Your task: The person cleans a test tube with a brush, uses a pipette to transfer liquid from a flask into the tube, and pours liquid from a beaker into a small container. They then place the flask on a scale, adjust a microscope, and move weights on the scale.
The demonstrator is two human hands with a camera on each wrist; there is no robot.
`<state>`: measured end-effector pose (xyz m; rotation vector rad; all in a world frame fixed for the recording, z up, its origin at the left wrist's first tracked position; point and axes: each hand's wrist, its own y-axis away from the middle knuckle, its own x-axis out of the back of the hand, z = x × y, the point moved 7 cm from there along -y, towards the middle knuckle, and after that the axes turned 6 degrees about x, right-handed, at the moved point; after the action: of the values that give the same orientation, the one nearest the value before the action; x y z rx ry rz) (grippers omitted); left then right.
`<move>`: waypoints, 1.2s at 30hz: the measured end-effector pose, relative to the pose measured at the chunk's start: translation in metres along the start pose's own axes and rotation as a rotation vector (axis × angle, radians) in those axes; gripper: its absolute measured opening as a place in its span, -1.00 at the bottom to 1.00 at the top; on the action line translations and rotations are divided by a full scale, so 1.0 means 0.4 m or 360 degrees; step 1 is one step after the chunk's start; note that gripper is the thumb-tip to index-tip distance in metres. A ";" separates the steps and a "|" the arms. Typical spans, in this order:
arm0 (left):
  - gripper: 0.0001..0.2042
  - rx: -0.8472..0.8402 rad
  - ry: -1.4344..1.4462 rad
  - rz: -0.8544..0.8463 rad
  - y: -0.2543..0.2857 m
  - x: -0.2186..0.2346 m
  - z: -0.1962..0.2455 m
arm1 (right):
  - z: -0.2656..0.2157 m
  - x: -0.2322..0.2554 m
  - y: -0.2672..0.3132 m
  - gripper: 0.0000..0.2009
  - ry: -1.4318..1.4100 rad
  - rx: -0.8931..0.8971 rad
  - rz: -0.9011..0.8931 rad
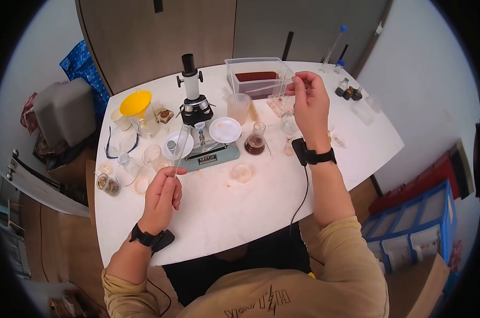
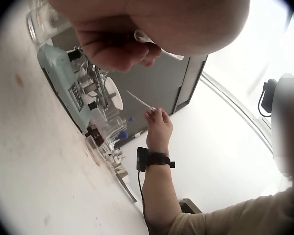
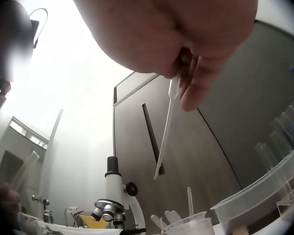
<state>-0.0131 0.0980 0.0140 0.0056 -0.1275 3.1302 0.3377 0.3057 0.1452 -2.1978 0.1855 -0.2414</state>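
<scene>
In the head view my left hand [image 1: 161, 200] grips a clear test tube [image 1: 182, 147] near its lower end. The tube points up and slightly right, in front of the left balance pan. My right hand [image 1: 312, 111] is raised at the back right and pinches a thin plastic dropper pipette [image 3: 167, 125]. In the right wrist view the pipette's tip slants down, in the air above a plastic beaker [image 3: 188, 225]. Pipette and tube are well apart. A conical flask [image 1: 255, 142] with dark red liquid stands on the table between the hands.
A balance [image 1: 213, 157] with white pans [image 1: 225, 130] and a microscope [image 1: 193, 93] stand mid-table. Left are a yellow funnel [image 1: 136, 103], goggles [image 1: 113, 148] and glass beakers. A plastic bin [image 1: 240, 63] and a test tube rack [image 1: 276, 106] stand behind. A shallow dish [image 1: 242, 173] lies in front.
</scene>
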 end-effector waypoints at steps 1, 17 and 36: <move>-0.64 0.0013 -0.0003 0.0004 0.000 0.000 -0.004 | 0.009 0.004 0.007 -0.85 -0.0004 0.0001 0.0004; -0.59 0.0001 -0.0079 0.0054 -0.005 0.010 -0.016 | 0.027 -0.036 0.012 -0.88 0.0223 0.0204 -0.0185; -0.64 -0.0091 0.0045 -0.0022 0.003 0.009 0.009 | -0.072 -0.123 -0.036 -0.88 0.0638 0.0428 -0.0557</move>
<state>-0.0168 0.0966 0.0177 -0.0377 -0.2156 3.1100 0.2836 0.3028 0.1685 -1.8829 -0.0154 -0.8544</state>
